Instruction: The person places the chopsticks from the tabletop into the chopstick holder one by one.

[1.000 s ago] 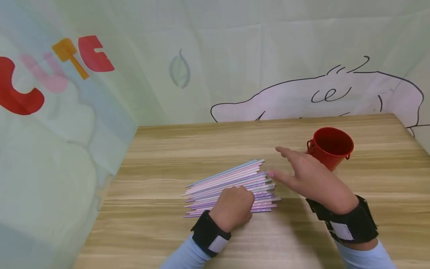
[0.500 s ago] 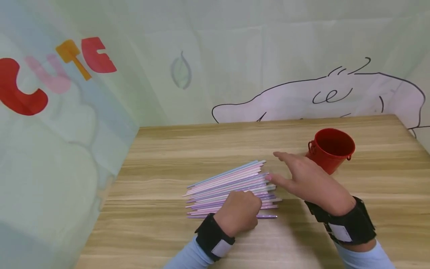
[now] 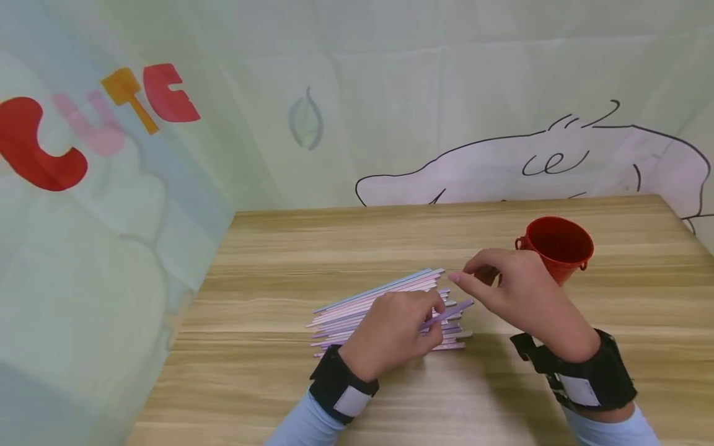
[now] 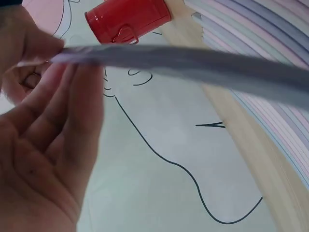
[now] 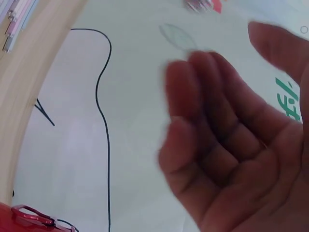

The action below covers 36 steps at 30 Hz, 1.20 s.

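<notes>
Between the thumb and fingertips of my left hand [image 3: 393,328], a purple chopstick [image 3: 453,311] is pinched, raised over the others with one end pointing to the right. In the left wrist view the same chopstick runs across the top, large and blurred. Beneath the hand, a fanned row of pastel chopsticks [image 3: 379,298] in pink, white, blue and purple lies on the table, partly covered by it. My right hand [image 3: 521,285] hovers just right of the row, fingers loosely bent and thumb apart. Its palm holds nothing in the right wrist view.
A small red bucket [image 3: 562,267] with side handles stands behind my right hand, which hides part of it. The wooden table [image 3: 268,248] ends against a printed cloth [image 3: 390,93] at the back and left.
My left hand has picked the purple chopstick off the row's near edge and lifted it, turning its end up and right. The right hand's fingers have bent inward.
</notes>
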### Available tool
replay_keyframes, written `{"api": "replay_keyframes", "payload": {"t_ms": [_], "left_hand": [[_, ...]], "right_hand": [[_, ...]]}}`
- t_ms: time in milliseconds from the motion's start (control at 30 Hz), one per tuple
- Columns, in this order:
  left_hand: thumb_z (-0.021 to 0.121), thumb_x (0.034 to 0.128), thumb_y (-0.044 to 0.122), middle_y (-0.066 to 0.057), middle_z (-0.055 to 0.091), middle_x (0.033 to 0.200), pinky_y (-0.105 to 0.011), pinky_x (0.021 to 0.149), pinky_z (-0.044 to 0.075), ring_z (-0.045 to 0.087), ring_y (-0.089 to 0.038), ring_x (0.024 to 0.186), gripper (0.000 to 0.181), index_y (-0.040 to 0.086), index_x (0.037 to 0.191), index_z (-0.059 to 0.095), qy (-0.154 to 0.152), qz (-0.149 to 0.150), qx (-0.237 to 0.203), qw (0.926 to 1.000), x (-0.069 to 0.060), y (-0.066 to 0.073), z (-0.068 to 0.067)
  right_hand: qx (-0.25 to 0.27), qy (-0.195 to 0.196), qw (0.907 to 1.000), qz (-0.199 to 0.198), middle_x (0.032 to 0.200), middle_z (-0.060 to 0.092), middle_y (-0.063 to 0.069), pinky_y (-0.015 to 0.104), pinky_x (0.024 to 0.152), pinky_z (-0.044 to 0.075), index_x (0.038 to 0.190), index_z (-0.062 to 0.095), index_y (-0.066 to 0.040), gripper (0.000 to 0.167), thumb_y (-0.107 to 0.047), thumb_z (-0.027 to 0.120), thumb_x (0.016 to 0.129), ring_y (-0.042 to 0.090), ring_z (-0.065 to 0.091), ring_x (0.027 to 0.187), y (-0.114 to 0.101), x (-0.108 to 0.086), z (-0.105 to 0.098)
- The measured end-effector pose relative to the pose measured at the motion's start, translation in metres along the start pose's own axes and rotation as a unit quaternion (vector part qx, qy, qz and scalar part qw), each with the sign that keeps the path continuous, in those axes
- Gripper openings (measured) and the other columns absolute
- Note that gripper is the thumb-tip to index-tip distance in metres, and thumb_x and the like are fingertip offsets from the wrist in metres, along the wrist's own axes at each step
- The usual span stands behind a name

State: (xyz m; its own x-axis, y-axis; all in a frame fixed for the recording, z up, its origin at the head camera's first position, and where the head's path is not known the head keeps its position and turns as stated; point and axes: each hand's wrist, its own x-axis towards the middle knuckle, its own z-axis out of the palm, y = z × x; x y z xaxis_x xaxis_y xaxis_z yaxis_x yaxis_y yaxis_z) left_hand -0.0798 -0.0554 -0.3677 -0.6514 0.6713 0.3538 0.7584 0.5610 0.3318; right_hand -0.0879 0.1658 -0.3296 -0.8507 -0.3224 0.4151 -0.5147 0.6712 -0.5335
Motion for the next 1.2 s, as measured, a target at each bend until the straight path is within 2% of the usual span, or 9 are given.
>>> {"api": "replay_keyframes", "payload": {"t_ms": [67, 167, 300, 433, 633, 867, 967, 1200], "left_hand": [[0.071, 0.0857, 0.013, 0.008, 0.062, 0.075, -0.015, 0.053, 0.035, 0.046, -0.002, 0.058, 0.010, 0.012, 0.096, 0.068, 0.032, 0.007, -0.012, 0.9994, 0.001, -0.001, -0.001], [0.071, 0.0852, 0.011, 0.005, 0.065, 0.077, -0.013, 0.052, 0.036, 0.050, -0.003, 0.060, 0.012, 0.010, 0.097, 0.068, 0.081, 0.014, -0.026, 0.9963, 0.002, -0.001, -0.003], [0.071, 0.0849, 0.008, 0.002, 0.067, 0.079, -0.011, 0.058, 0.043, 0.058, -0.006, 0.065, 0.014, 0.008, 0.098, 0.067, 0.139, 0.014, -0.056, 0.9886, 0.004, -0.001, -0.003], [0.070, 0.0880, 0.007, -0.001, 0.068, 0.083, -0.010, 0.064, 0.048, 0.062, -0.008, 0.069, 0.015, 0.006, 0.102, 0.066, 0.176, 0.012, -0.089, 0.9803, 0.005, 0.000, -0.003], [0.071, 0.0889, 0.004, -0.004, 0.071, 0.091, -0.010, 0.063, 0.049, 0.065, -0.007, 0.072, 0.019, 0.003, 0.107, 0.066, 0.208, 0.014, -0.135, 0.9688, 0.006, 0.003, -0.005], [0.073, 0.0872, -0.001, -0.006, 0.072, 0.098, -0.013, 0.066, 0.052, 0.067, -0.008, 0.077, 0.028, 0.003, 0.113, 0.064, 0.221, 0.032, -0.184, 0.9571, 0.006, 0.006, -0.005], [0.073, 0.0871, -0.002, -0.007, 0.072, 0.102, -0.014, 0.067, 0.052, 0.068, -0.008, 0.080, 0.032, 0.003, 0.117, 0.063, 0.218, 0.039, -0.195, 0.9555, 0.006, 0.007, -0.005], [0.073, 0.0863, -0.003, -0.008, 0.072, 0.099, -0.013, 0.068, 0.052, 0.069, -0.009, 0.081, 0.033, 0.002, 0.118, 0.063, 0.224, 0.053, -0.183, 0.9558, 0.007, 0.007, -0.003]], "right_hand": [[0.006, 0.032, 0.9995, -0.001, 0.068, 0.063, -0.015, 0.026, 0.056, 0.049, 0.081, 0.075, -0.016, 0.010, -0.021, 0.084, 0.084, 0.004, 0.055, 0.059, -0.001, -0.001, -0.001], [0.028, 0.055, 0.9980, 0.013, 0.068, 0.064, -0.014, 0.023, 0.055, 0.048, 0.081, 0.076, -0.015, 0.010, -0.019, 0.084, 0.083, 0.005, 0.057, 0.057, -0.002, -0.002, -0.002], [0.065, 0.049, 0.9964, 0.021, 0.073, 0.068, -0.012, 0.022, 0.058, 0.051, 0.083, 0.076, -0.015, 0.010, -0.018, 0.085, 0.083, 0.006, 0.062, 0.059, -0.005, -0.003, -0.002], [0.108, 0.023, 0.9938, 0.004, 0.080, 0.071, -0.013, 0.024, 0.063, 0.055, 0.088, 0.077, -0.016, 0.012, -0.014, 0.086, 0.080, 0.006, 0.065, 0.065, -0.009, -0.003, 0.000], [0.177, 0.019, 0.9832, -0.040, 0.087, 0.072, -0.009, 0.025, 0.070, 0.057, 0.093, 0.077, -0.016, 0.019, -0.004, 0.085, 0.080, 0.010, 0.068, 0.073, -0.016, -0.001, 0.007], [0.208, 0.040, 0.9762, -0.046, 0.088, 0.073, -0.006, 0.027, 0.072, 0.057, 0.092, 0.077, -0.012, 0.020, 0.001, 0.083, 0.080, 0.012, 0.071, 0.076, -0.020, -0.001, 0.009], [0.212, 0.051, 0.9750, -0.043, 0.088, 0.074, -0.005, 0.027, 0.072, 0.057, 0.093, 0.077, -0.010, 0.021, 0.004, 0.083, 0.079, 0.012, 0.072, 0.077, -0.020, -0.001, 0.007], [0.222, 0.087, 0.9698, -0.048, 0.089, 0.074, -0.002, 0.026, 0.075, 0.057, 0.093, 0.077, -0.006, 0.026, 0.014, 0.080, 0.076, 0.012, 0.072, 0.081, -0.020, -0.002, 0.000]]}}
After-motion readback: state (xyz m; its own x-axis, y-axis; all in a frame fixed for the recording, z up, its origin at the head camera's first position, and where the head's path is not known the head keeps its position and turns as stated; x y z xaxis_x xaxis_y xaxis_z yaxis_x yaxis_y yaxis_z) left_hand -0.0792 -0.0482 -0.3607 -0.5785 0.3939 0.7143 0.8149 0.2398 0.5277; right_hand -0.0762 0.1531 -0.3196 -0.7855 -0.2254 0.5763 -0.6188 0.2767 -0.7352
